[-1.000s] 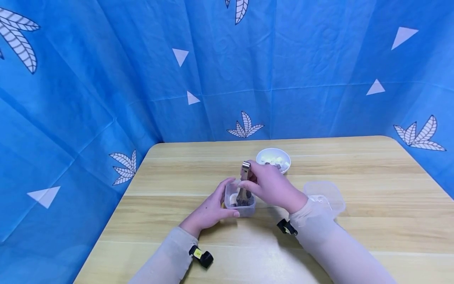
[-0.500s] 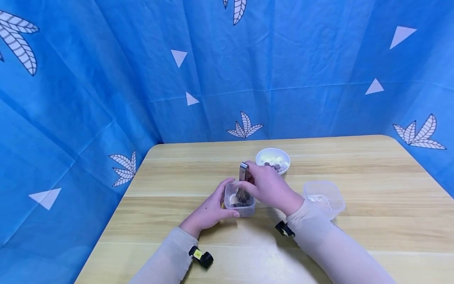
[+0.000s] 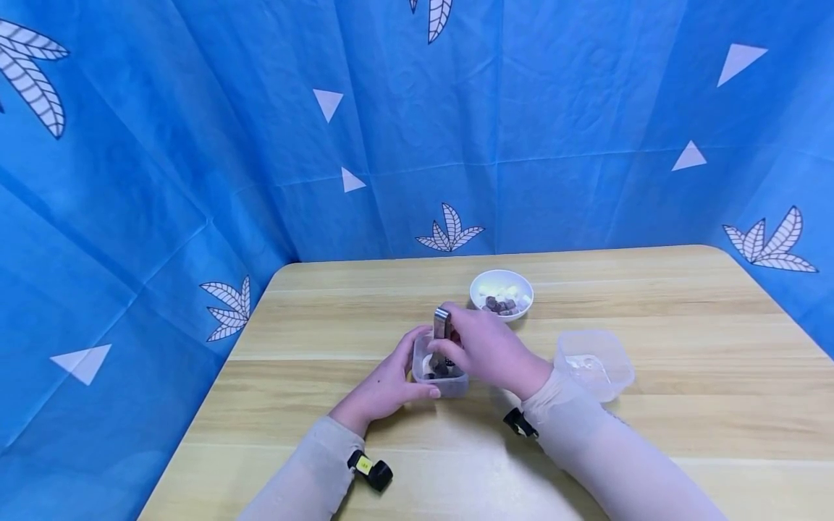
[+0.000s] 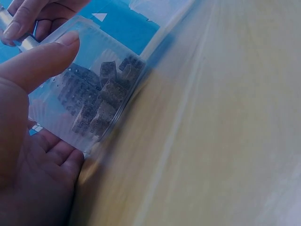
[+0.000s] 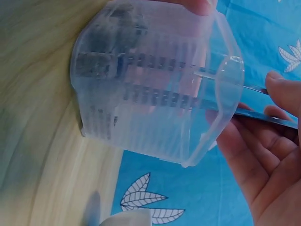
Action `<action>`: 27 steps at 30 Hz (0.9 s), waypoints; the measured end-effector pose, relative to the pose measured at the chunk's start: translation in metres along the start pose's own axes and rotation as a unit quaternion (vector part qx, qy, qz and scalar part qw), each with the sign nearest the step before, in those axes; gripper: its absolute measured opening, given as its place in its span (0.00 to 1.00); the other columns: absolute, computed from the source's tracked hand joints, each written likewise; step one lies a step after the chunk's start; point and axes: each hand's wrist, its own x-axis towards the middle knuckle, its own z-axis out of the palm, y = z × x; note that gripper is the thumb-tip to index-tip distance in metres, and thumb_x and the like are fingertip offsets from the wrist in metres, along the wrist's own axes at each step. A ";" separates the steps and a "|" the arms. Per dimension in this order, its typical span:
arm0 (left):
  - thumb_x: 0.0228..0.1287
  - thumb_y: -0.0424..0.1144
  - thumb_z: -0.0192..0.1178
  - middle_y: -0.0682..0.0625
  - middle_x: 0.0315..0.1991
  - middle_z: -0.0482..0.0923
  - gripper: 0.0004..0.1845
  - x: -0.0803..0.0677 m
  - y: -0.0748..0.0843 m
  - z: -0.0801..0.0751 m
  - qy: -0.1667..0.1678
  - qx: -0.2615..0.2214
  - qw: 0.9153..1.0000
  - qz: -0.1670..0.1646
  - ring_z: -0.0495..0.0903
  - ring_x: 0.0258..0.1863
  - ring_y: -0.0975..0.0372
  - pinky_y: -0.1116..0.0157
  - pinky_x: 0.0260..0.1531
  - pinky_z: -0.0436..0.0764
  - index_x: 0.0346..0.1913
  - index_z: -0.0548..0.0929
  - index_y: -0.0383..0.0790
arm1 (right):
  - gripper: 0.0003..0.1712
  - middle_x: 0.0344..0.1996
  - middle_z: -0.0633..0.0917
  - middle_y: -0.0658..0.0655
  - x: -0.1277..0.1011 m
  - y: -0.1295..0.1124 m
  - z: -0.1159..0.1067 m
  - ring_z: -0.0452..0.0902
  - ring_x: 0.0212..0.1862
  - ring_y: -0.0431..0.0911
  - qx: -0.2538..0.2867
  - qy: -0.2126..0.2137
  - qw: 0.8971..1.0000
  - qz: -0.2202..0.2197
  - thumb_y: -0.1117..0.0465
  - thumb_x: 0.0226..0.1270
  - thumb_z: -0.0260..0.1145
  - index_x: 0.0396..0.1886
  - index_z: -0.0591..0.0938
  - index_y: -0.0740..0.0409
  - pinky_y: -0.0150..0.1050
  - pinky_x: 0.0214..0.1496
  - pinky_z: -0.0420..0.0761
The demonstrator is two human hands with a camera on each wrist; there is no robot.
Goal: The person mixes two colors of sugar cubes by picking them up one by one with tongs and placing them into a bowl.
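Note:
My left hand (image 3: pixel 384 383) holds a clear plastic tub (image 3: pixel 451 389) on the table, thumb along the near side and fingers around the far side. Brown cubes (image 4: pixel 112 93) lie in the bottom of the tub, seen through its wall in the left wrist view. My right hand (image 3: pixel 495 353) pinches a pair of metal tongs (image 3: pixel 442 323) between thumb and fingers. The tongs point down into the tub, their perforated ends (image 4: pixel 75 92) right beside the cubes. In the right wrist view, the two tong arms (image 5: pixel 263 117) stand slightly apart.
Behind my right hand stands a white bowl (image 3: pixel 478 282) with white pieces and several brown cubes (image 3: pixel 500 307). A second clear plastic container (image 3: pixel 609 349) sits to the right, beside my right forearm. A blue patterned curtain (image 3: pixel 554 145) hangs behind the wooden table (image 3: pixel 717 347).
My right hand and the tongs have shifted slightly left and lower into the tub. More of the brown cubes in the bowl now shows. The left hand has stayed in place.

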 end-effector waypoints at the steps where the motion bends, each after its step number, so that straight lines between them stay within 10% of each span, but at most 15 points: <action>1: 0.56 0.48 0.76 0.56 0.77 0.58 0.55 0.000 0.000 0.000 -0.001 -0.001 1.000 -0.001 0.63 0.72 0.60 0.51 0.73 0.56 0.80 0.50 0.62 | 0.14 0.21 0.75 0.43 0.000 0.000 -0.001 0.71 0.20 0.35 0.003 0.001 1.000 -0.001 0.51 0.69 0.71 0.39 0.75 0.52 0.31 0.21 0.74; 13: 0.54 0.46 0.78 0.53 0.75 0.61 0.58 0.003 -0.001 0.001 -0.004 -0.017 1.000 -0.013 0.67 0.70 0.58 0.51 0.72 0.60 0.81 0.49 0.57 | 0.08 0.29 0.83 0.44 -0.004 0.013 -0.044 0.77 0.28 0.38 0.078 0.087 0.993 0.010 0.57 0.69 0.70 0.40 0.78 0.50 0.36 0.29 0.80; 27: 0.54 0.43 0.78 0.54 0.76 0.59 0.59 0.001 -0.002 0.001 -0.002 -0.027 1.000 -0.013 0.63 0.72 0.57 0.53 0.73 0.58 0.81 0.48 0.57 | 0.13 0.27 0.82 0.55 -0.013 0.060 -0.087 0.73 0.25 0.48 -0.006 0.209 0.969 0.133 0.53 0.72 0.68 0.43 0.76 0.57 0.43 0.25 0.74</action>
